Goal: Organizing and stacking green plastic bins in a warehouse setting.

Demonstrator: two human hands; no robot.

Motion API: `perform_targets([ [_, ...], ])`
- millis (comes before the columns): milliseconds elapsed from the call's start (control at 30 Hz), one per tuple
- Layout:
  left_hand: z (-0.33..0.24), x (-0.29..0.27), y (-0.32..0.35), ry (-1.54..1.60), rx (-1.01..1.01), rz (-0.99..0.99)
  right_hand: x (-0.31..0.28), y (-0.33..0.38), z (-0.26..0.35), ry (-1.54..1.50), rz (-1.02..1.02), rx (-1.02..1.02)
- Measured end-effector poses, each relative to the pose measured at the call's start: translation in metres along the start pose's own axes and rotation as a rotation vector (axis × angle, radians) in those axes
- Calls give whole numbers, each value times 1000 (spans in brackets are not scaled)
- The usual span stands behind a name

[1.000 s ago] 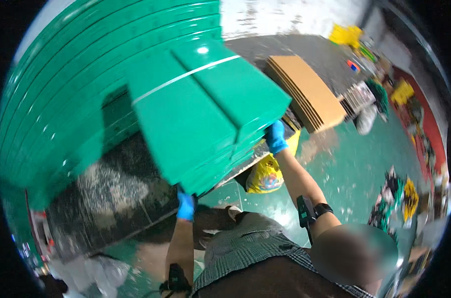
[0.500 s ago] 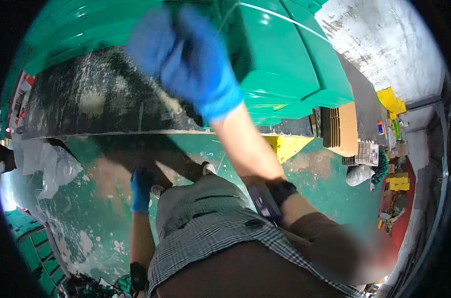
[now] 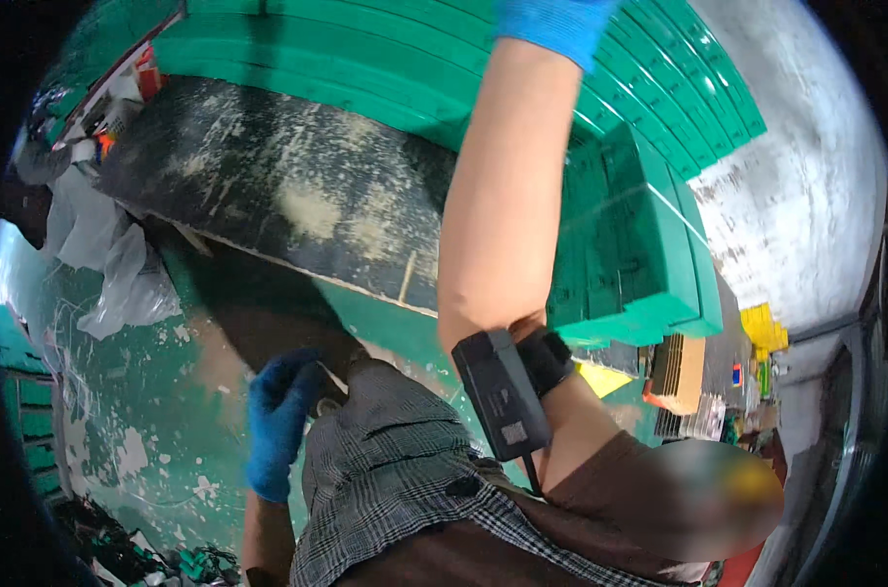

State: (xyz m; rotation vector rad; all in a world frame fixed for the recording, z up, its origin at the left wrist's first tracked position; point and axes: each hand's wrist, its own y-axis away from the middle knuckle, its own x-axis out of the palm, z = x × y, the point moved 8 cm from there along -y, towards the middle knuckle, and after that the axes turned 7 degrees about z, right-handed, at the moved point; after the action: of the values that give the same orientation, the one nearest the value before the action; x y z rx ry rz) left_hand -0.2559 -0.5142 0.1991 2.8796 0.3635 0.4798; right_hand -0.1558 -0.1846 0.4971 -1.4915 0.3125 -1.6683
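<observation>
My right hand (image 3: 556,29), in a blue knit glove, reaches up past the top edge of the picture. Only its cuff and the back of the wrist show, in front of stacked green boxes (image 3: 659,73); its fingers are out of sight. Under that forearm stands a nearer block of green boxes (image 3: 620,245) with a thin white strap across it. My left hand (image 3: 279,416), gloved in blue too, hangs low beside my checked apron. Its fingers are loosely bent with the thumb apart, and I see nothing held in it.
A worn black tabletop (image 3: 297,186) lies before me, with green boxes along its far side. Clear plastic sheeting (image 3: 131,284) hangs at its left end. Brown cardboard (image 3: 681,372) and a yellow piece (image 3: 602,379) are at the right. Green scraps (image 3: 189,563) lie lower left.
My right hand has moved up and to the right, away from over the near green boxes, and partly out of view. My left hand has risen slightly. The view has turned.
</observation>
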Motion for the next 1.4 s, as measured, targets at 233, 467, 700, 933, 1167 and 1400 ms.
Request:
perform_targets([
  [233, -129, 53, -47, -185, 275, 413, -242, -56, -155, -74, -336, 296],
  [467, -160, 19, -112, -85, 200, 354, -372, 25, -275, 694, -906, 796],
  [700, -145, -63, -154, 43, -32, 368, -326, 16, -410, 2056, 554, 1323],
  [933, -94, -328, -208, -384, 369, -296, -308, 46, -527, 1744, 679, 1221],
  [1167, -40, -600, -253, 1277, 358, -428, -322, 102, -583, 1517, 253, 1227],
  [1400, 1, -671, -266, 1022, 9, -893, -343, 110, -594, 1450, 82, 1107],
])
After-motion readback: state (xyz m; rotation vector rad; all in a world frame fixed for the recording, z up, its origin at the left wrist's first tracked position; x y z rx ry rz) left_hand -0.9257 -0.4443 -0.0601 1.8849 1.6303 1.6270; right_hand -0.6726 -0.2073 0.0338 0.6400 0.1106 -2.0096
